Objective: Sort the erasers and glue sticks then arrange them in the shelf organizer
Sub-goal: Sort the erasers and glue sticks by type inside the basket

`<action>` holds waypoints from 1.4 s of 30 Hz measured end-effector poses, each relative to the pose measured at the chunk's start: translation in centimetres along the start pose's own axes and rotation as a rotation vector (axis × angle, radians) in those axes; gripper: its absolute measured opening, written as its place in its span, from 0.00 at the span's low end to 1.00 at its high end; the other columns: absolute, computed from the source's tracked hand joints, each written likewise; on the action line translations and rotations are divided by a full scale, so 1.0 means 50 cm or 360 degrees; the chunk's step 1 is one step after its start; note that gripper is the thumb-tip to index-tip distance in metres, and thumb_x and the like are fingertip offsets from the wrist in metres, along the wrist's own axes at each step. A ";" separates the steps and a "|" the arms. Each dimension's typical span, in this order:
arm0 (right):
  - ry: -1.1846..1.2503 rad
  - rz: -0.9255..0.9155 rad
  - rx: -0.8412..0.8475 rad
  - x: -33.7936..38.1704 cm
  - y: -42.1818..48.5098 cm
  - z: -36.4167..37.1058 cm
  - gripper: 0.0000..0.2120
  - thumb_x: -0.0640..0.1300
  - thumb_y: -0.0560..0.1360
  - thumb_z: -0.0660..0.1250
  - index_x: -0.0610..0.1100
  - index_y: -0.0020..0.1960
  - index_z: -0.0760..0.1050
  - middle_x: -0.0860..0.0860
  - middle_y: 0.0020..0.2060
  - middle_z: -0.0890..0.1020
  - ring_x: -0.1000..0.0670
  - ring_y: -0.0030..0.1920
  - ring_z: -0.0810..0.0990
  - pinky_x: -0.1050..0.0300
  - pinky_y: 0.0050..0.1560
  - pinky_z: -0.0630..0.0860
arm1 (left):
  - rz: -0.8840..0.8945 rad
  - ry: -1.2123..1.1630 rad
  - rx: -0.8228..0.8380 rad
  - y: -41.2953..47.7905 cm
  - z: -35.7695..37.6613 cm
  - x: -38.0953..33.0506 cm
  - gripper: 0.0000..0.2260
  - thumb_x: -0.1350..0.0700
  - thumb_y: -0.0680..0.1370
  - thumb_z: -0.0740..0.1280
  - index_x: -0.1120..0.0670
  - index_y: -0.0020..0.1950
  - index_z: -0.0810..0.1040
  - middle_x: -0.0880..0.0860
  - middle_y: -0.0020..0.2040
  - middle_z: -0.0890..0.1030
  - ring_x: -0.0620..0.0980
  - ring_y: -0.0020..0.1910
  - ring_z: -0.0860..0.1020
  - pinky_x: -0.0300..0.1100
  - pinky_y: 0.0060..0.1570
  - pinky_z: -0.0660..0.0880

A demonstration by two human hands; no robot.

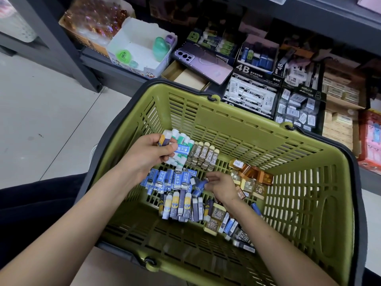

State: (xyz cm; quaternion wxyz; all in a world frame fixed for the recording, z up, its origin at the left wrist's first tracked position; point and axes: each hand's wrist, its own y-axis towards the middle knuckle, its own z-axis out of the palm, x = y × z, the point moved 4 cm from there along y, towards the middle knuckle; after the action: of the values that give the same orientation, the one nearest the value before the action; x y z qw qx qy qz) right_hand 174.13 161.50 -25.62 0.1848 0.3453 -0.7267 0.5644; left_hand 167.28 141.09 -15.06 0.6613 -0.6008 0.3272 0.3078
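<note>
Sorting was the step in hand, with the shelf stage not yet begun for what lay in the basket (237, 124). Inside it the stock sat mostly in rows: glue sticks (182, 139) against the far-left wall, grey 2B erasers (204, 155) just beside them, a blue row (165, 179) in front, a yellow row (177, 204) nearer the person, and brown erasers (252, 176) heaped to the right. A loose mix (231, 222) lay by the right forearm, unsorted. The left hand (149, 155) hovered over the glue sticks, its fingers curled round two pieces: a blue eraser (182, 151) and a purple one (164, 140). The right hand (221, 185) was low on the basket floor, thumb and fingertips pinched on a blue piece (200, 186) at the end of the blue row. The next move, by my reading, was to set that piece square in the blue row, then put the left hand's pair in their own rows. Each would need turning to match its neighbours, and a row looked easy to knock askew. With the loose mix cleared, the groups could go to the shelf boxes (252, 93) beyond the basket, where a phone (204, 62) lay across one box.
</note>
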 end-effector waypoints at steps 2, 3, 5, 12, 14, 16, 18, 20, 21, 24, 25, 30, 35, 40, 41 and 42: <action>0.0110 -0.0012 0.0070 0.005 0.000 0.002 0.20 0.25 0.72 0.64 0.34 0.64 0.72 0.43 0.58 0.76 0.51 0.51 0.77 0.71 0.41 0.76 | 0.0001 0.0009 -0.0004 0.000 0.000 0.000 0.03 0.65 0.74 0.69 0.58 0.43 0.79 0.51 0.33 0.79 0.45 0.33 0.76 0.32 0.32 0.74; 0.0139 -0.0022 0.0090 0.008 0.000 0.001 0.21 0.25 0.72 0.64 0.34 0.64 0.72 0.44 0.59 0.76 0.51 0.53 0.77 0.68 0.46 0.77 | 0.0001 0.0014 -0.0003 0.000 0.000 0.000 0.03 0.65 0.74 0.69 0.58 0.43 0.79 0.51 0.34 0.79 0.45 0.33 0.76 0.32 0.33 0.74; 0.0106 -0.0047 0.0069 0.006 0.001 -0.008 0.22 0.25 0.72 0.64 0.35 0.65 0.72 0.44 0.62 0.77 0.48 0.59 0.76 0.57 0.61 0.75 | 0.0002 0.0022 0.0001 0.001 0.000 0.000 0.03 0.65 0.74 0.69 0.57 0.44 0.79 0.51 0.34 0.79 0.46 0.34 0.76 0.32 0.33 0.74; -0.0026 0.0190 -0.0013 -0.019 0.003 -0.024 0.19 0.30 0.74 0.66 0.35 0.64 0.71 0.41 0.58 0.78 0.47 0.41 0.84 0.47 0.46 0.82 | 0.0000 0.0074 0.0025 -0.002 0.008 -0.002 0.03 0.65 0.74 0.69 0.58 0.44 0.79 0.52 0.37 0.79 0.44 0.33 0.77 0.32 0.33 0.75; -0.0230 0.0169 0.0012 -0.007 0.010 -0.013 0.20 0.33 0.74 0.68 0.37 0.66 0.71 0.41 0.58 0.79 0.47 0.40 0.84 0.56 0.37 0.81 | -0.0002 0.0076 0.0026 -0.003 0.008 -0.001 0.03 0.65 0.74 0.69 0.58 0.45 0.79 0.51 0.37 0.79 0.44 0.33 0.77 0.32 0.33 0.75; -0.0596 0.0101 0.0018 0.008 0.015 -0.002 0.20 0.35 0.75 0.67 0.40 0.66 0.71 0.42 0.58 0.80 0.46 0.41 0.84 0.59 0.33 0.78 | -0.0004 0.0074 0.0019 -0.004 0.006 -0.001 0.03 0.65 0.75 0.69 0.57 0.44 0.79 0.51 0.37 0.79 0.45 0.34 0.77 0.33 0.34 0.75; -0.0882 0.0056 -0.0002 0.018 0.021 0.004 0.18 0.36 0.75 0.65 0.39 0.64 0.73 0.42 0.54 0.81 0.44 0.44 0.83 0.53 0.40 0.81 | -0.0001 0.0074 0.0012 -0.004 0.005 -0.002 0.03 0.65 0.75 0.69 0.57 0.44 0.79 0.51 0.37 0.79 0.45 0.35 0.77 0.33 0.35 0.75; -0.0852 0.0098 0.0004 0.014 0.027 0.009 0.16 0.35 0.74 0.65 0.36 0.62 0.73 0.40 0.50 0.82 0.43 0.45 0.83 0.48 0.46 0.81 | -0.0002 0.0088 0.0010 -0.004 0.007 -0.002 0.03 0.65 0.75 0.68 0.57 0.45 0.79 0.51 0.37 0.79 0.45 0.35 0.77 0.33 0.35 0.74; -0.0652 0.0147 0.0021 0.010 0.029 0.009 0.18 0.34 0.75 0.65 0.35 0.64 0.71 0.40 0.49 0.82 0.44 0.44 0.83 0.49 0.46 0.81 | -0.0005 0.0095 0.0011 -0.004 0.009 -0.001 0.03 0.65 0.75 0.69 0.58 0.45 0.79 0.51 0.37 0.79 0.45 0.35 0.77 0.33 0.35 0.75; 0.0196 0.0267 0.0084 0.004 0.016 -0.002 0.20 0.28 0.74 0.64 0.35 0.66 0.69 0.38 0.54 0.79 0.47 0.40 0.83 0.57 0.41 0.82 | -0.0015 0.0106 0.0026 -0.004 0.014 0.001 0.03 0.65 0.74 0.69 0.58 0.45 0.79 0.51 0.38 0.79 0.45 0.34 0.77 0.32 0.34 0.75; 0.0278 0.0261 0.0087 0.003 0.012 -0.010 0.20 0.27 0.74 0.64 0.36 0.65 0.69 0.39 0.56 0.78 0.48 0.42 0.83 0.57 0.43 0.82 | -0.0017 0.0116 0.0035 -0.004 0.016 0.003 0.04 0.65 0.74 0.69 0.58 0.45 0.79 0.51 0.38 0.80 0.44 0.34 0.78 0.31 0.34 0.76; 0.0131 0.0075 0.0111 0.031 -0.035 -0.049 0.15 0.30 0.75 0.63 0.38 0.61 0.73 0.42 0.56 0.78 0.49 0.48 0.82 0.57 0.48 0.81 | -0.0015 0.0199 0.0094 -0.007 0.030 0.012 0.04 0.66 0.73 0.69 0.58 0.45 0.79 0.52 0.37 0.80 0.42 0.31 0.80 0.31 0.34 0.76; 0.0499 -0.0316 0.0356 0.126 -0.106 -0.050 0.08 0.42 0.75 0.67 0.47 0.54 0.78 0.50 0.46 0.83 0.53 0.46 0.83 0.61 0.43 0.80 | -0.0046 0.0334 0.0219 -0.017 0.053 0.023 0.05 0.66 0.73 0.70 0.58 0.46 0.78 0.53 0.35 0.80 0.42 0.31 0.79 0.32 0.32 0.74; 0.0263 -0.0434 0.0308 0.151 -0.113 -0.031 0.04 0.39 0.74 0.69 0.43 0.48 0.81 0.45 0.40 0.83 0.58 0.33 0.78 0.65 0.33 0.76 | -0.0036 0.0520 0.0330 -0.028 0.084 0.036 0.06 0.64 0.74 0.70 0.63 0.49 0.78 0.52 0.37 0.79 0.41 0.32 0.77 0.30 0.31 0.71; 0.0322 -0.0346 0.0254 0.137 -0.103 -0.039 0.05 0.37 0.74 0.69 0.40 0.49 0.80 0.45 0.39 0.83 0.55 0.34 0.78 0.64 0.34 0.77 | -0.0051 0.0500 0.0294 -0.026 0.083 0.036 0.05 0.63 0.75 0.69 0.63 0.49 0.78 0.53 0.38 0.78 0.42 0.33 0.76 0.31 0.32 0.70; 0.0355 -0.0245 0.0188 0.120 -0.090 -0.050 0.07 0.36 0.74 0.69 0.37 0.51 0.79 0.45 0.39 0.82 0.53 0.35 0.79 0.63 0.35 0.78 | -0.0078 0.0456 0.0241 -0.023 0.079 0.037 0.03 0.62 0.76 0.68 0.61 0.47 0.78 0.53 0.40 0.78 0.44 0.34 0.74 0.32 0.33 0.69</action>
State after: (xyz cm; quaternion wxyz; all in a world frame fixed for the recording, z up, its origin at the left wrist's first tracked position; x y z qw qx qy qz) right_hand 172.84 161.55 -17.81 0.2865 0.3454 -0.6385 0.6252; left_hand 169.53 144.92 -15.59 0.6586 -0.5947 0.4256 0.1772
